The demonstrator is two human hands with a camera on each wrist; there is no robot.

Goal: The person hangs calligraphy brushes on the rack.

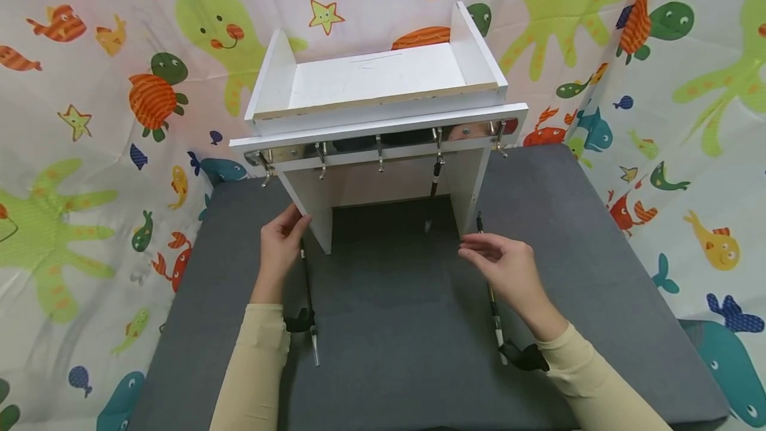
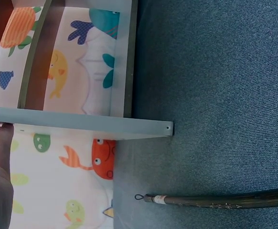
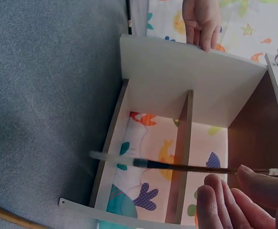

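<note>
A white shelf unit [image 1: 383,75] with a hook rail [image 1: 383,142] along its front edge stands on a grey surface. My left hand [image 1: 280,241] touches the front edge of its left side panel [image 1: 308,201] with nearly straight fingers. Near the lower front of the right side panel [image 1: 469,181], my right hand [image 1: 509,265] is raised, thumb and fingers slightly bent, holding nothing. A brush [image 3: 201,169] hangs from one hook between the panels. Its pale tip is blurred. In the right wrist view it crosses behind my right thumb.
One brush [image 1: 308,285] lies on the grey surface [image 1: 395,351] left of the unit, another brush [image 1: 492,298] to the right beneath my right hand. A sea-animal patterned curtain [image 1: 197,72] hangs behind and at both sides.
</note>
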